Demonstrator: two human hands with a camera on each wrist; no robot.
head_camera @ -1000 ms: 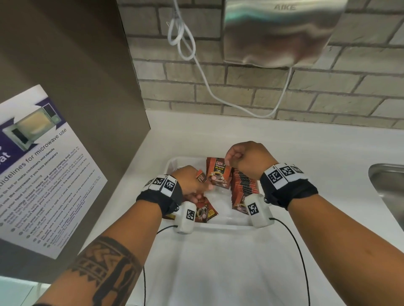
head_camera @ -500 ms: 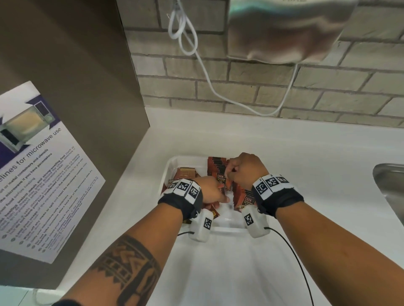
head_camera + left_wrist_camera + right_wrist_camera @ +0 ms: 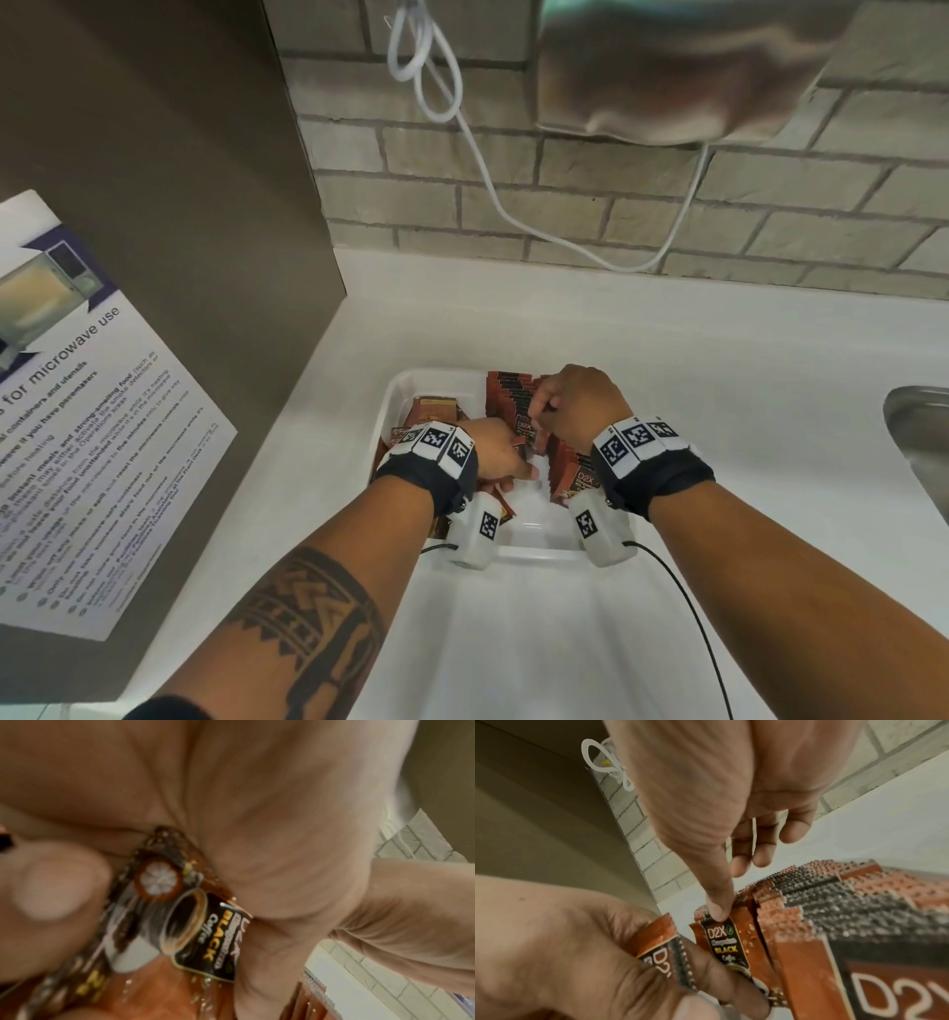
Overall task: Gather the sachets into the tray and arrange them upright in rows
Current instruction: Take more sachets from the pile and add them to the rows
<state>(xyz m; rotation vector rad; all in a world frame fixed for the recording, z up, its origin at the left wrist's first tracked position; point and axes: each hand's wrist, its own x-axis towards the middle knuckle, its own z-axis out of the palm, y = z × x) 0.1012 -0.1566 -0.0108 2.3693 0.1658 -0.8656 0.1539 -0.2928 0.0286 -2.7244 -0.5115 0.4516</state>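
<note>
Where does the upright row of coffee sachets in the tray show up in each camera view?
Head: the upright row of sachets stands along the tray's right side, partly under the right hand.
Left wrist: not clearly in it; only a sachet in the left hand fills the picture.
Right wrist: centre to lower right.
Shared landmark: the brick wall.

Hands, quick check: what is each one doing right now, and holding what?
Left hand: fingers curled round a sachet.
Right hand: thumb and fingers pinch the top of an upright sachet at the row in the tray.
</note>
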